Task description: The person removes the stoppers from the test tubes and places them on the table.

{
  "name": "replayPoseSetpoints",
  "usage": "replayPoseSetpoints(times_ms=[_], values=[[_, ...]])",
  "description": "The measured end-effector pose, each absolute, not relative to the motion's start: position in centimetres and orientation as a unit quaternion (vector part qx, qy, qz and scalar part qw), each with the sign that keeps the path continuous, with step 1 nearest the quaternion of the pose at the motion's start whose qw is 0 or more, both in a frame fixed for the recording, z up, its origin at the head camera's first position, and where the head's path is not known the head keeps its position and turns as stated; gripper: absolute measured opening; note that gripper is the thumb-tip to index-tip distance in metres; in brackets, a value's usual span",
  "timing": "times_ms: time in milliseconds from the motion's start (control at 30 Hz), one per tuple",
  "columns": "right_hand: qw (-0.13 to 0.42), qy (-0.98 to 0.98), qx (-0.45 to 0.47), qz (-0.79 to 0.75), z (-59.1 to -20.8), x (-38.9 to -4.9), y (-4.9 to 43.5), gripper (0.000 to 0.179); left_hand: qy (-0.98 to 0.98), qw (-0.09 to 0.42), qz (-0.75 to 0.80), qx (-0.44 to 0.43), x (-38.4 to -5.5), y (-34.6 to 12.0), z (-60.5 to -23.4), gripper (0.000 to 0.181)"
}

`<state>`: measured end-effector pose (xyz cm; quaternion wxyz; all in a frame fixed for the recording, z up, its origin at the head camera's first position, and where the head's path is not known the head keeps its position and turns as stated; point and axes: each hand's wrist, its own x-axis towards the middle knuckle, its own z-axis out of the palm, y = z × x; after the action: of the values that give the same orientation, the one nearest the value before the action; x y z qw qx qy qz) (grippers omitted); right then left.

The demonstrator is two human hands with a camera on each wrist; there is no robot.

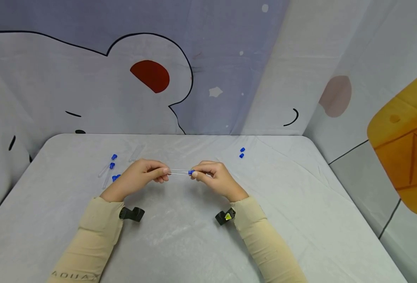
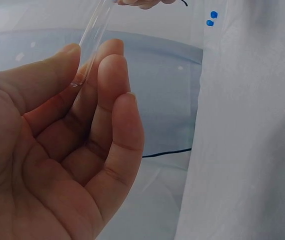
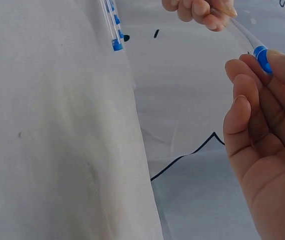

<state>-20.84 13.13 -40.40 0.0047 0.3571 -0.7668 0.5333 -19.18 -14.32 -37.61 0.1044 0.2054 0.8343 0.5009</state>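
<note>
Over the middle of the table, a slim clear test tube (image 1: pixel 179 171) lies level between both hands. My left hand (image 1: pixel 142 175) pinches its rounded end between thumb and fingers; the left wrist view shows that glassy end of the tube (image 2: pixel 95 37) at the thumb tip. At the opposite end sits a small blue cap (image 1: pixel 190 172), which my right hand (image 1: pixel 213 179) pinches by thumb and forefinger. In the right wrist view the blue cap (image 3: pixel 262 58) is at the tube's mouth, partly covered by the thumb.
Left of the hands lie several tubes with blue caps (image 1: pixel 112 165), partly behind the left wrist. A clear tube without a cap (image 1: pixel 136 153) is just beyond the left hand. Two loose blue caps (image 1: pixel 242 149) lie at the back right of the white-covered table (image 1: pixel 180 243).
</note>
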Motion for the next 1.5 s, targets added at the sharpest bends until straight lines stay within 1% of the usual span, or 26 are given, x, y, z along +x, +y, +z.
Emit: replayPoseSetpoints(times_ms=[500, 767, 1067, 1500], values=[[-0.019, -0.751, 0.383, 0.537, -40.57, -21.12, 13.42, 0.013, 0.835, 0.105, 0.496, 0.213, -19.13, -14.36, -37.56, 0.027], [-0.028, -0.758, 0.371, 0.536, -40.5, -21.08, 13.53, 0.013, 0.835, 0.103, 0.496, 0.215, -19.09, -14.25, -37.52, 0.026], [0.034, -0.787, 0.349, 0.507, -39.83, -20.44, 12.96, 0.008, 0.844, 0.096, 0.487, 0.204, -19.01, -14.26, -37.47, 0.027], [0.067, -0.793, 0.348, 0.495, -40.53, -20.93, 13.1, 0.008, 0.851, 0.092, 0.476, 0.201, -19.37, -14.23, -38.02, 0.026]])
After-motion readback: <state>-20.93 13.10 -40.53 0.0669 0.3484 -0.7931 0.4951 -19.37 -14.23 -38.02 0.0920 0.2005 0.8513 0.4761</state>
